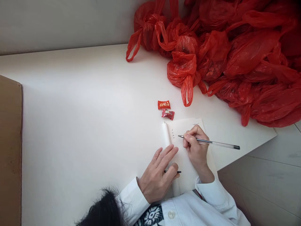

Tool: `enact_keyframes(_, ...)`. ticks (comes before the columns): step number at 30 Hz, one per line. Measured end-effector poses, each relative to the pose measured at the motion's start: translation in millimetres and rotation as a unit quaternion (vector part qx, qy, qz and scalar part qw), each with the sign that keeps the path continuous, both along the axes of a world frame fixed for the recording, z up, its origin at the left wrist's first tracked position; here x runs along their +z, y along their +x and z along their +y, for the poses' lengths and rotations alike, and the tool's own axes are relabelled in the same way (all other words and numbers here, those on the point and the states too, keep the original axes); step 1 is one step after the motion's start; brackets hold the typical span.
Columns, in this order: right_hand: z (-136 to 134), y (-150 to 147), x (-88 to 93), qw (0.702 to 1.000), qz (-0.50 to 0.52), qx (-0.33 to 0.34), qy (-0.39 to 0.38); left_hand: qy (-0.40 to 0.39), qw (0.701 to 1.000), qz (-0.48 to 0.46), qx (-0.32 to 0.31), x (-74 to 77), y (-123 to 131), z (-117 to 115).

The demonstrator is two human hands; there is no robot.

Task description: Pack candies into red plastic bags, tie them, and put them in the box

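My right hand [197,150] grips a clear-barrelled ballpoint pen [221,144] near its tip, which points left above an open notebook [184,183]. A short column of small handwritten marks shows on the page, just left of the pen tip. My left hand [157,177] rests over the notebook's rolled-back left edge, several fingers stretched out. Its index finger bends over the thumb around a slim black piece, apparently a pen cap [179,172], partly hidden. Two red wrapped candies [164,104] lie just beyond the notebook's top edge.
Tied red plastic bags [254,53] are heaped across the white table's [89,119] far right. A cardboard box [10,150] stands at the left edge. A wall [66,23] runs behind the table; the table's right edge slants down toward the floor [270,185].
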State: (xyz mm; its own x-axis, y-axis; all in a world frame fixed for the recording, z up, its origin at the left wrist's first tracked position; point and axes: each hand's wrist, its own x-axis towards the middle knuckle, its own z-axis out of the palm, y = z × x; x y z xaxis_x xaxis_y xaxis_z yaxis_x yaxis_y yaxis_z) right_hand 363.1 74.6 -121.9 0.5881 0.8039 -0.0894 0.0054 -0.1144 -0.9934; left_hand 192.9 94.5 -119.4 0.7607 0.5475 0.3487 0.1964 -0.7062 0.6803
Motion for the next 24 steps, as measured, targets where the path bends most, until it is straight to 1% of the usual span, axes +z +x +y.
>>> enact_keyframes(1, -1, 2, 4.2, 1.0, 0.028, 0.002, 0.01, -0.032, 0.999, -0.028, 0.033, 2.4, -3, 1)
enact_keyframes(3, -5, 3, 15.3, 0.997, 0.076, 0.027, 0.02, -0.101, 0.987, -0.073, 0.101, 6.5, -9, 5)
enact_keyframes(5, -11, 1, 28.1, 0.988, 0.126, 0.084, 0.027, -0.154, 0.972, -0.103, 0.144, 9.3, -14, 9)
enact_keyframes(8, -18, -9, 44.7, 0.961, 0.219, 0.165, 0.028, -0.204, 0.953, -0.152, 0.163, 11.4, -19, 13)
enact_keyframes(10, -19, -18, 51.4, 0.947, 0.262, 0.183, 0.027, -0.221, 0.946, -0.172, 0.163, 12.7, -22, 12)
enact_keyframes(11, -19, -22, 53.2, 0.945, 0.269, 0.183, 0.026, -0.226, 0.944, -0.178, 0.163, 13.4, -23, 11)
enact_keyframes(13, -18, -29, 54.3, 0.944, 0.267, 0.191, 0.029, -0.224, 0.943, -0.185, 0.163, 15.0, -25, 9)
enact_keyframes(16, -18, -37, 51.7, 0.948, 0.239, 0.208, 0.034, -0.2, 0.948, -0.187, 0.165, 16.7, -29, 7)
enact_keyframes(21, -23, -42, 48.1, 0.962, 0.152, 0.229, 0.011, -0.125, 0.963, -0.167, 0.168, 18.5, -37, 7)
enact_keyframes(24, -24, -45, 50.2, 0.961, 0.136, 0.241, 0.008, -0.091, 0.968, -0.161, 0.172, 20.7, -38, 6)
